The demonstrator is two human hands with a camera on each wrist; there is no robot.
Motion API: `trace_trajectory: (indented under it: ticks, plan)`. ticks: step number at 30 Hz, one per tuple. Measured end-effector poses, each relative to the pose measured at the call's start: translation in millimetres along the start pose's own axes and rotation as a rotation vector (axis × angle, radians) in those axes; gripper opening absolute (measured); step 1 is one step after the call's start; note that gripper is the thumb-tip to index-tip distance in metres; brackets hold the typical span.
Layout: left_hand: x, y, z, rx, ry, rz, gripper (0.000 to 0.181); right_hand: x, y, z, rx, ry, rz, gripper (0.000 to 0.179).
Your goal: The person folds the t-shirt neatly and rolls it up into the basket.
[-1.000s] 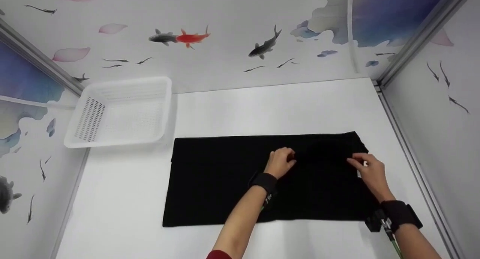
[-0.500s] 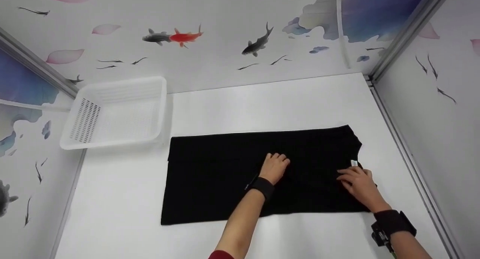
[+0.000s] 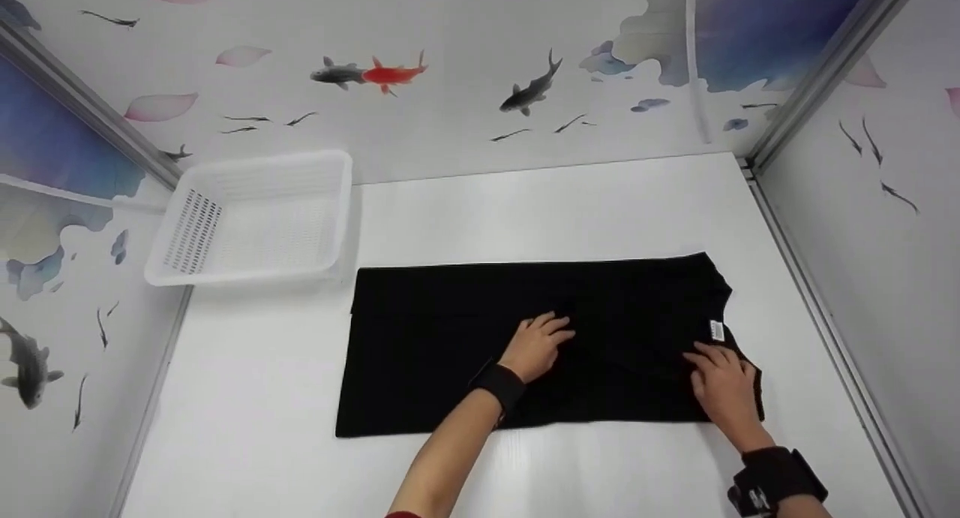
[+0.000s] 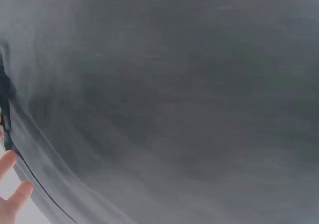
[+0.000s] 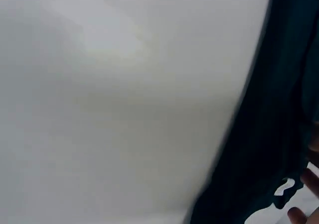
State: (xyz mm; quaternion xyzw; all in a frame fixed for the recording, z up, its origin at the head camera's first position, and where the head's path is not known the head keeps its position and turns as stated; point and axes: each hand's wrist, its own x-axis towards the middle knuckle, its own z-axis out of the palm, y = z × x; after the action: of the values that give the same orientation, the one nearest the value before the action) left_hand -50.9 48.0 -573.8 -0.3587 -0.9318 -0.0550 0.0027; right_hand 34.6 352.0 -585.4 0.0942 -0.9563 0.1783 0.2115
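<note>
A black shirt (image 3: 465, 353) lies flat as a long folded rectangle on the white table. Its right end has a curved neck edge, where a small white label (image 3: 717, 330) shows. My left hand (image 3: 534, 347) rests on the middle of the cloth with loosely spread fingers. Over the right end, just below the label, my right hand (image 3: 726, 383) touches the fabric with fingers relaxed and slightly bent. In the right wrist view, dark cloth (image 5: 254, 134) runs down the right side, fingertips at its lower corner. Grey-looking fabric (image 4: 174, 104) fills most of the left wrist view.
A white perforated plastic basket (image 3: 315, 272) stands at the back left of the table (image 3: 540, 210). Printed panels with fish and petals (image 3: 450, 127) wall the table at the back and both sides, joined by metal corner rails (image 3: 795, 248).
My right hand has let go its pinch near the neck edge and moved down, uncovering the label; the fabric there now lies flatter. My left fingers have loosened and shifted slightly left.
</note>
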Motion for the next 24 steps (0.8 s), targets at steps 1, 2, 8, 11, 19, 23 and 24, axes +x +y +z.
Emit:
trace_trajectory:
  ticks: [1,2,8,11,19,23,24]
  plan:
    - [-7.6,-6.1,0.9,-0.012,0.02,0.001,0.035,-2.3,-8,2,0.008,0.024,0.027,0.025]
    - [-15.4,-12.7,1.3,-0.021,0.036,-0.003,0.035,-5.1,-17,5,0.018,0.042,0.051,0.026]
    - [-57.9,-60.1,4.3,-0.058,0.034,-0.141,0.047,-23.5,-73,23,0.093,-0.084,0.255,0.039]
    - [-73.9,-82.8,5.7,-0.083,0.021,-0.242,0.058,-26.2,-97,31,0.112,-0.205,0.392,0.052]
    - [-100.5,-124.6,2.6,-0.242,-0.081,-0.489,0.079,-8.1,-141,55,0.137,-0.375,0.568,0.087]
    - [-107.6,-134.1,-3.2,-0.266,-0.098,-0.504,0.077,7.7,-148,63,0.155,-0.468,0.584,0.099]
    - [-109.3,-135.7,-4.7,-0.261,-0.096,-0.502,0.076,11.8,-148,64,0.16,-0.493,0.58,0.1]
